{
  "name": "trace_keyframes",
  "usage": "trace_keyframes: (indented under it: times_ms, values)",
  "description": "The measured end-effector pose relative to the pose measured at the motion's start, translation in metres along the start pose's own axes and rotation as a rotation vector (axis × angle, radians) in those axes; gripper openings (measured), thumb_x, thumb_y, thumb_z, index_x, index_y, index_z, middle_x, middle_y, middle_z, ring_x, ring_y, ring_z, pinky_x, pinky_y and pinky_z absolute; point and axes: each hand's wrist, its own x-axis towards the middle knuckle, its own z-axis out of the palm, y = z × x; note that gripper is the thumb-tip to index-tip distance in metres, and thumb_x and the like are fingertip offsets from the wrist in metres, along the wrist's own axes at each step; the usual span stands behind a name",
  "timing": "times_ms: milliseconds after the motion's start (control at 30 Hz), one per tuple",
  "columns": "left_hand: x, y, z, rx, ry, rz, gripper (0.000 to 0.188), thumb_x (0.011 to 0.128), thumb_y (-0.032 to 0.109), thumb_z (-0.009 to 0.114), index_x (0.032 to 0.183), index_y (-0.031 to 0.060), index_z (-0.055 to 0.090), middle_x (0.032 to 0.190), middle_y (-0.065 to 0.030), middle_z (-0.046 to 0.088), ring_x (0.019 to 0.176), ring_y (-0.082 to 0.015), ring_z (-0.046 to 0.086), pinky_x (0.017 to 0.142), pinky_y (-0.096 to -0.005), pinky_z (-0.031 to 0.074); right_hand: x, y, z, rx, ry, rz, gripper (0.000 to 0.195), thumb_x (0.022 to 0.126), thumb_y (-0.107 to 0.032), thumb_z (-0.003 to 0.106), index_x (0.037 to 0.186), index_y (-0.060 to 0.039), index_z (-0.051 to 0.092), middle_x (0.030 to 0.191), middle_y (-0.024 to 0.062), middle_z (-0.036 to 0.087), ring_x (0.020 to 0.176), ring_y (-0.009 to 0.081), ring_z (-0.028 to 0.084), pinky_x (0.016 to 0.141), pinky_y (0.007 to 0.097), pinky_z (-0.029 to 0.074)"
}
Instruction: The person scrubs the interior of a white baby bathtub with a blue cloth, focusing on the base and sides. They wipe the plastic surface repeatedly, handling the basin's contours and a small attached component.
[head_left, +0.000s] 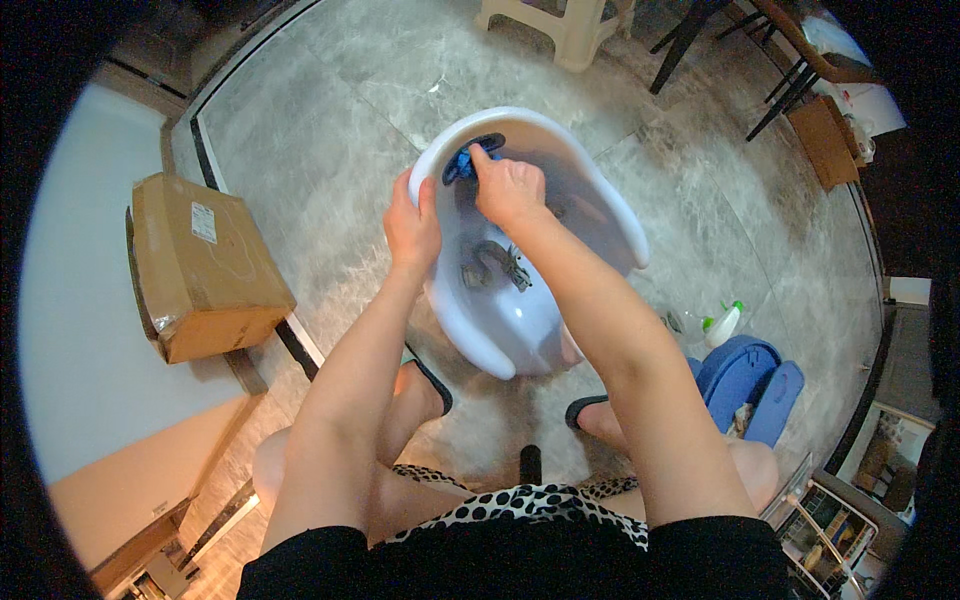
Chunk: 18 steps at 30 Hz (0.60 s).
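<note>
A pale plastic tub (600, 180) with a high, rounded back and a low gap at its near side rests on the floor in front of me. My left hand (415, 221) grips its rim at the left, thumb inside. Reaching into the tub, my right hand (512, 184) presses a crumpled blue piece (463, 163), seemingly a cloth, to the upper left inner wall. A dark oval patch shows beside the blue piece. On the tub's bottom lies a grey object (514, 268) with strap-like parts; its exact kind is unclear.
Blue plastic parts (739, 375) and a white bottle with a green top (724, 327) are on the floor at the right. A cardboard box (214, 277) stands left. Beyond the tub are a cream plastic stool (574, 34) and a dark-legged chair (679, 45).
</note>
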Motion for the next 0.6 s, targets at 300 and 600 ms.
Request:
trace_keyframes:
  times_ms: [300, 600]
  values:
    - [0.0, 0.006, 0.004, 0.036, 0.024, -0.061, 0.045, 0.088, 0.04, 0.046, 0.113, 0.0029, 0.05, 0.097, -0.0218, 0.06, 0.092, -0.0352, 0.059, 0.077, -0.0402, 0.045, 0.025, 0.009, 0.012, 0.565, -0.088, -0.057, 0.048, 0.068, -0.017, 0.062, 0.111, -0.0047, 0.047, 0.099, 0.0236, 0.059, 0.096, 0.0357, 0.057, 0.078, 0.04, 0.047]
    - [0.002, 0.001, 0.009, 0.03, 0.063, 0.019, 0.04, 0.087, 0.037, 0.048, 0.114, 0.0076, 0.049, 0.092, -0.0206, 0.061, 0.087, -0.0382, 0.059, 0.073, -0.0428, 0.046, 0.013, -0.004, 0.051, 1.222, -0.06, -0.056, 0.071, 0.066, -0.017, 0.06, 0.13, 0.0, 0.032, 0.112, 0.0252, 0.054, 0.106, 0.034, 0.052, 0.087, 0.0352, 0.043]
